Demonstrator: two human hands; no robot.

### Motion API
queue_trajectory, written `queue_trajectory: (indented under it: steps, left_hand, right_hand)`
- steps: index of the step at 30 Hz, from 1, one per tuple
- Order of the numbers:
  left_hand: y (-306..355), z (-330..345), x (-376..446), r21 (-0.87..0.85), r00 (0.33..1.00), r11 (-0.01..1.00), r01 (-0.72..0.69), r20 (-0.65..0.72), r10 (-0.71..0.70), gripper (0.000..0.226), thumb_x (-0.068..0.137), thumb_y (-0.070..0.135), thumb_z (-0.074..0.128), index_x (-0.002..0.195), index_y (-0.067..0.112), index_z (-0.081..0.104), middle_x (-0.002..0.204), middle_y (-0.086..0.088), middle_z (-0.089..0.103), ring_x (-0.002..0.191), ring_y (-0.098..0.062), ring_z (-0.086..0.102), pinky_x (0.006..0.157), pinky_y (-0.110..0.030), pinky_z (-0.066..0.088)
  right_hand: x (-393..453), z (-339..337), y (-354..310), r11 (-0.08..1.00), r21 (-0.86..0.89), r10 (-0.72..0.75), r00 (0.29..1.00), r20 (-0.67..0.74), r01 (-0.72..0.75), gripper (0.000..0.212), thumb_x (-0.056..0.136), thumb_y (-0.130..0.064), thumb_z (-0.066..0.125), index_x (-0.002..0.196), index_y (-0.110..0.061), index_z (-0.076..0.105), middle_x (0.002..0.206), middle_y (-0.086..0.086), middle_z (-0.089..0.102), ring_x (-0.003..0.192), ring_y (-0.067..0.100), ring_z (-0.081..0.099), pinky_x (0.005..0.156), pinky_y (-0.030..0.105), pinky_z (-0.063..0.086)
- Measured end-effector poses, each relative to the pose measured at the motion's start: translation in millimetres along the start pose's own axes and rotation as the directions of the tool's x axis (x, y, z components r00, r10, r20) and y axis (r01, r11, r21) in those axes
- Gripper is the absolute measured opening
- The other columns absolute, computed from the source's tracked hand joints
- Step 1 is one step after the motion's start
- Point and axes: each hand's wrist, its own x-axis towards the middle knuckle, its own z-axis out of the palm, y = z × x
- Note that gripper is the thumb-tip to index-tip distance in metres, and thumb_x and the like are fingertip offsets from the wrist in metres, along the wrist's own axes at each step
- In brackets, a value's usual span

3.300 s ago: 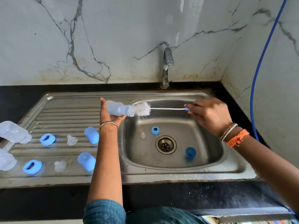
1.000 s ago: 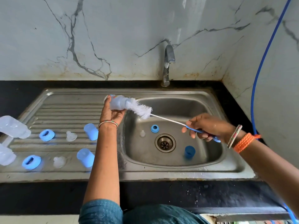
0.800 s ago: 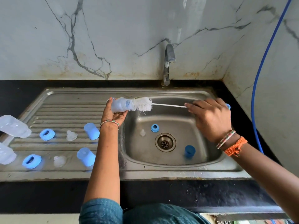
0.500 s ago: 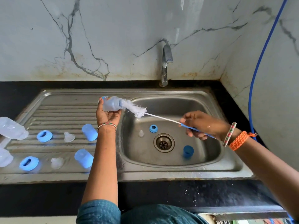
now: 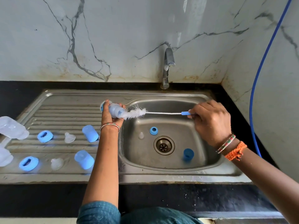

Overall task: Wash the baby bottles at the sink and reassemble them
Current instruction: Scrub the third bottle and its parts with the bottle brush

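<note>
Head view, over the sink rim: left hand (image 5: pixel 108 117), grip wrapped round a small translucent plastic baby bottle (image 5: pixel 115 111) lying sideways.
Right hand (image 5: pixel 211 121): grip pinching the blue handle of a white-bristled wire bottle brush (image 5: pixel 135 113); bristles at the bottle mouth.
Steel sink basin (image 5: pixel 208 152): blue screw ring (image 5: pixel 153 130), clear teat (image 5: pixel 141 135), blue cap (image 5: pixel 188 154).
Ribbed draining board (image 5: pixel 68 110): two blue rings, two teats, two blue caps, two clear bottles at the left edge.
Black worktop (image 5: pixel 145 198): surrounds the sink.
</note>
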Motion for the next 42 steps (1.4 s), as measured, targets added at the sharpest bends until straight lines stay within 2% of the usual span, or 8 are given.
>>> queue_trajectory:
  steps: [3, 6, 15, 19, 26, 31, 38, 42]
  left_hand:
    - [-0.8, -3.8, 0.3, -0.053, 0.999, 0.999, -0.004, 0.048, 0.007, 0.023, 0.089, 0.034, 0.059, 0.081, 0.013, 0.053, 0.065, -0.005, 0.059, 0.061, -0.016, 0.059, 0.069, -0.029, 0.054]
    - [-2.9, -1.7, -2.1, -0.081, 0.997, 0.995, -0.053, 0.044, 0.057, 0.024, 0.089, 0.033, 0.061, 0.094, 0.011, 0.053, 0.075, -0.007, 0.061, 0.067, -0.018, 0.063, 0.070, -0.035, 0.058]
    - [-1.8, -4.6, -0.3, -0.084, 0.997, 0.994, -0.069, 0.029, 0.072, 0.023, 0.091, 0.036, 0.058, 0.087, 0.014, 0.055, 0.070, -0.004, 0.063, 0.062, -0.016, 0.064, 0.077, -0.035, 0.057]
    - [0.7, -4.7, 0.8, -0.176, 0.992, 0.984, -0.041, 0.111, 0.061, 0.027, 0.086, 0.034, 0.064, 0.087, 0.008, 0.056, 0.067, -0.006, 0.063, 0.062, -0.018, 0.063, 0.065, -0.031, 0.057]
    - [-1.0, -6.0, -0.1, -0.185, 0.996, 0.980, -0.078, 0.029, 0.085, 0.022, 0.089, 0.032, 0.061, 0.088, 0.011, 0.055, 0.078, -0.005, 0.058, 0.071, -0.017, 0.060, 0.076, -0.034, 0.055]
    - [0.1, -3.2, -3.3, -0.138, 0.989, 0.983, -0.123, 0.064, 0.133, 0.024, 0.090, 0.033, 0.059, 0.090, 0.011, 0.053, 0.063, -0.006, 0.064, 0.056, -0.017, 0.065, 0.059, -0.030, 0.057]
    - [2.4, -8.2, -1.7, -0.158, 0.992, 0.981, -0.113, 0.036, 0.120, 0.027, 0.088, 0.034, 0.062, 0.093, 0.009, 0.052, 0.060, -0.006, 0.064, 0.057, -0.019, 0.065, 0.060, -0.031, 0.057]
    - [-0.4, -3.5, -1.3, -0.139, 0.991, 0.983, -0.118, 0.040, 0.125, 0.027, 0.090, 0.037, 0.059, 0.091, 0.011, 0.053, 0.065, -0.006, 0.064, 0.061, -0.018, 0.065, 0.075, -0.037, 0.058]
  right_hand:
    - [3.4, -2.3, 4.4, 0.913, 0.165, 0.296, 0.885, 0.360, -0.373, 0.013, 0.072, -0.021, 0.079, 0.069, -0.024, 0.067, 0.065, -0.008, 0.066, 0.063, 0.017, 0.061, 0.057, 0.029, 0.048]
    - [5.9, -0.6, 11.0, 0.835, 0.215, 0.284, 0.731, 0.621, -0.507, 0.020, 0.085, -0.028, 0.068, 0.066, -0.022, 0.065, 0.053, -0.005, 0.059, 0.049, 0.008, 0.050, 0.053, 0.024, 0.041]
    - [2.1, 1.8, -2.7, 0.968, -0.021, 0.239, 0.888, 0.392, -0.251, 0.011, 0.087, -0.026, 0.064, 0.079, -0.018, 0.064, 0.063, 0.000, 0.060, 0.064, 0.024, 0.055, 0.064, 0.027, 0.031]
    - [10.7, -1.3, -0.6, 0.452, 0.079, 0.226, 0.200, 0.953, -0.888, 0.038, 0.100, -0.026, 0.044, 0.072, -0.008, 0.063, 0.040, -0.005, 0.037, 0.036, 0.009, 0.028, 0.045, 0.021, 0.026]
    - [7.5, -4.2, -2.7, 0.946, -0.010, 0.283, 0.808, 0.517, -0.325, 0.016, 0.083, -0.040, 0.068, 0.079, -0.028, 0.058, 0.068, -0.013, 0.057, 0.062, 0.009, 0.051, 0.053, 0.024, 0.034]
    - [8.9, -3.3, 3.9, 0.738, 0.171, 0.280, 0.526, 0.803, -0.653, 0.046, 0.097, -0.037, 0.049, 0.059, -0.017, 0.065, 0.039, -0.010, 0.047, 0.036, 0.001, 0.040, 0.048, 0.020, 0.033]
    - [2.4, -3.4, -3.7, 0.887, 0.127, 0.250, 0.693, 0.676, -0.443, 0.017, 0.081, -0.035, 0.072, 0.080, -0.027, 0.057, 0.071, -0.009, 0.060, 0.064, 0.011, 0.058, 0.054, 0.023, 0.041]
    - [6.3, -2.8, 0.5, 0.840, 0.104, 0.308, 0.625, 0.717, -0.533, 0.037, 0.095, -0.031, 0.054, 0.061, -0.019, 0.058, 0.055, -0.006, 0.055, 0.049, 0.008, 0.049, 0.052, 0.023, 0.039]
